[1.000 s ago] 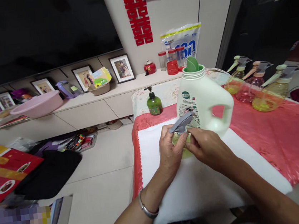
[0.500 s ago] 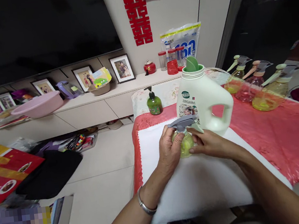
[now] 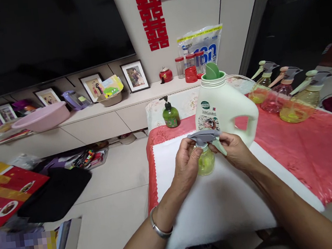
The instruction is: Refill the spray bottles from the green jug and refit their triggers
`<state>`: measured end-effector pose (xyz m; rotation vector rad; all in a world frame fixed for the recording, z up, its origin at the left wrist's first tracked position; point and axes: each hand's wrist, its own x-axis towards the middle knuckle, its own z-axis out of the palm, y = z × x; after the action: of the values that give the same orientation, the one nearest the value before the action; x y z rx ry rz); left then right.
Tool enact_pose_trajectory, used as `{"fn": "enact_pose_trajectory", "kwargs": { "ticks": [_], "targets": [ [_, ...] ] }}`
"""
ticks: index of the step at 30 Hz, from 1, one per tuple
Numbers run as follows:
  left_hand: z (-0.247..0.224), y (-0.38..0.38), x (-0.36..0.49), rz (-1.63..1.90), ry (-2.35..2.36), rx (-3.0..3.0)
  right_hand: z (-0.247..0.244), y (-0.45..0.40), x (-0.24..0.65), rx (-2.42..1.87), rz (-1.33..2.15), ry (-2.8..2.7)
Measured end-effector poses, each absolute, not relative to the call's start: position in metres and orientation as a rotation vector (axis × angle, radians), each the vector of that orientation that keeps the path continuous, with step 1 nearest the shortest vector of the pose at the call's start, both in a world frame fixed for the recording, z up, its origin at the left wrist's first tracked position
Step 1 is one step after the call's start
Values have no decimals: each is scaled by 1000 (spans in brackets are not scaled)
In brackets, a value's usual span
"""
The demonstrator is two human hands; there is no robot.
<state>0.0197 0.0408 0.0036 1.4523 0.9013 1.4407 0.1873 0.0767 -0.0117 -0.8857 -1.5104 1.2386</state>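
Jug (image 3: 226,101) blocks way beyond held sprayer (image 3: 206,164); soap bottle (image 3: 171,118) farther left. Room over red cloth (image 3: 314,159), right — three sprayers (image 3: 286,88) at back.

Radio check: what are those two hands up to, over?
Left hand gripping small, round, yellow-tinted clear spray bottle; right hand at its gray plastic spray head. Bottle upright over white cloth. Large pale-green plastic jug close behind.

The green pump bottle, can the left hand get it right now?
Probably yes: nothing stands between the left hand and the green pump bottle, just white cloth and red cover. But that hand holds the small spray bottle, so it would likely need to let go first.
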Motion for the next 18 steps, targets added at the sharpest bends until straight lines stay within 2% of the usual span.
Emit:
{"fn": "enact_pose_trajectory", "kwargs": {
  "ticks": [18],
  "targets": [
    [-6, 42, 19, 1557, 1020, 1562, 4, 67, 185, -800, 952, -1708]
  ]
}}
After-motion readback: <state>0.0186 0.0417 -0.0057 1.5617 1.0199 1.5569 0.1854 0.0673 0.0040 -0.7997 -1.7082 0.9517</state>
